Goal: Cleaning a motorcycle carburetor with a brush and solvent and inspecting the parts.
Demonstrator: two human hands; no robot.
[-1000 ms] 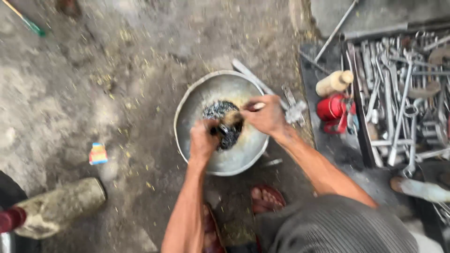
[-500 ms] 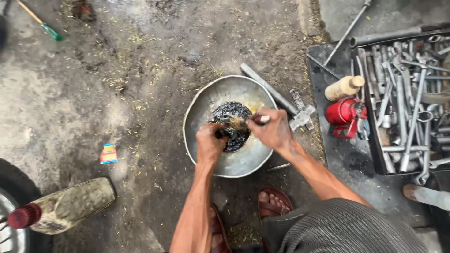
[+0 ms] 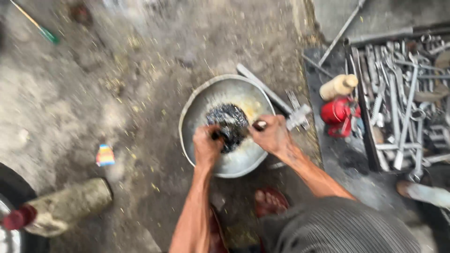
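A round metal basin (image 3: pixel 201 110) stands on the dirty concrete floor with yellowish liquid in it. Inside it lies a dark, greasy round part (image 3: pixel 228 122). My left hand (image 3: pixel 207 146) grips the part at its near left side. My right hand (image 3: pixel 271 135) is closed around a small brush handle (image 3: pixel 259 125) that points toward the part. Both forearms reach in from the bottom of the view. The picture is blurred, so the brush tip is hard to make out.
A tray of several wrenches (image 3: pixel 403 98) sits at the right, with a red oil can (image 3: pixel 338 112) and a tan bottle (image 3: pixel 338 85) beside it. A metal tool (image 3: pixel 281 103) lies behind the basin. A dirty bottle (image 3: pixel 61 206) lies at lower left near a tyre (image 3: pixel 9 201). A green-handled tool (image 3: pixel 37 26) lies at top left. My sandalled foot (image 3: pixel 269 201) is below the basin.
The view has shifted, so the basin sits lower and the tyre shows at left. My hands stay on the part and the brush, with the right hand a little lower.
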